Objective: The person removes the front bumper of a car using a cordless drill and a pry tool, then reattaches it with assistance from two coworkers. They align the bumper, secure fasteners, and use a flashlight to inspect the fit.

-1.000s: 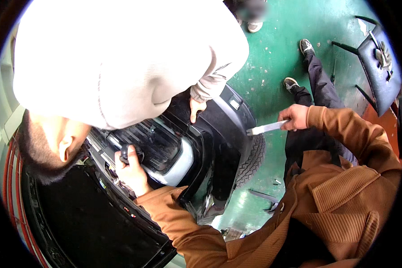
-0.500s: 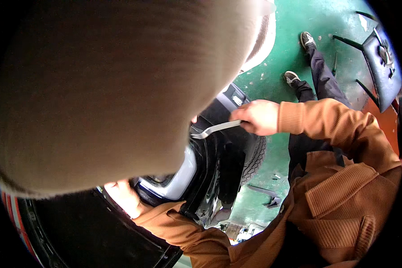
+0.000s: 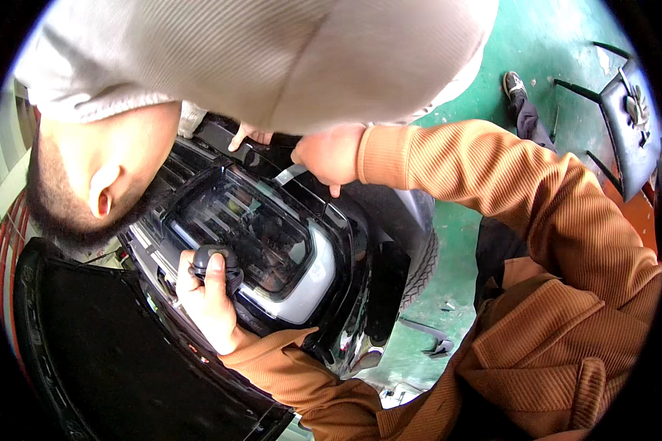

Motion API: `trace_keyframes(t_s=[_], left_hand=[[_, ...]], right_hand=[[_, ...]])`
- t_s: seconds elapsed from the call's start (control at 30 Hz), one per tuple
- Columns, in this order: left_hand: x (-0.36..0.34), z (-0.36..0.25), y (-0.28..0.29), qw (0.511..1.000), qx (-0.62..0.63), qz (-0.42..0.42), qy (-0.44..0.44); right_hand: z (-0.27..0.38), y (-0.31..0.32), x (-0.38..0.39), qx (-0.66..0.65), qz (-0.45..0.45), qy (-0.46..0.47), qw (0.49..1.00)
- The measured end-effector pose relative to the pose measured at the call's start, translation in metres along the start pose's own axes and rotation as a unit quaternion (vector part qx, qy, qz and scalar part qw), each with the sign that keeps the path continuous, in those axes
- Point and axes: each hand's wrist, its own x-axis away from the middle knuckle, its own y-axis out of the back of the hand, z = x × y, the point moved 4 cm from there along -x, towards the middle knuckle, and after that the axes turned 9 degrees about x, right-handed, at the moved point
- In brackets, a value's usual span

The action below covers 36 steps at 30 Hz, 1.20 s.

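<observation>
Black handle (image 3: 229, 257): round, held within the left hand, over the lower left edge of the headlight; it is in plain sight again, where half a second ago the co-worker's body hid it. Whether it is fixed to the surface, I cannot tell.
Left hand (image 3: 207, 305): closed around the black handle, thumb laid over the top and fingers on its left side.
Headlight (image 3: 272, 242): just right of the left hand and below the right hand, seated in the car's front; more of it shows now, so the work around it is easier to follow.
Co-worker's hand (image 3: 251, 136): just left of the right hand, fingertips on the dark panel beyond the headlight.
Flat bar (image 3: 290, 173): juts left from the right hand onto black trim above the headlight. A second ago it was out over the floor, apart from the car, so both hands now seem to work around the same lamp. I cannot tell if its tip is wedged in or only resting.
Right hand (image 3: 331, 156): folded tightly on the flat bar, back of the hand up, one finger pointing down; the far side of the grip is hidden.
Tyre (image 3: 421, 273): below and right of the right hand.
Chair (image 3: 629, 140): well off to the right of both hands.
</observation>
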Motion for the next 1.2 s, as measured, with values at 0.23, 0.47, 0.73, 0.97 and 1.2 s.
trace_keyframes(t_s=[0.23, 0.47, 0.73, 0.97, 1.2], left_hand=[[0.000, 0.004, 0.000, 1.000, 0.013, -0.005, 0.000], [-0.001, 0.002, 0.000, 0.999, 0.018, -0.020, 0.025], [-0.002, -0.004, -0.003, 0.998, 0.043, -0.035, 0.031], [-0.001, -0.003, -0.003, 0.997, 0.047, -0.058, 0.037], [-0.001, -0.002, -0.004, 0.996, 0.057, -0.058, 0.031]], right_hand=[[-0.001, 0.022, -0.028, 0.108, -0.019, 0.009, 0.994], [-0.006, 0.054, -0.077, -0.056, 0.219, -0.048, 0.973], [-0.009, 0.056, -0.155, -0.336, 0.492, -0.060, 0.801], [0.059, 0.091, -0.066, 0.054, 0.209, 0.101, 0.971], [0.054, 0.110, -0.021, -0.230, 0.053, 0.166, 0.957]])
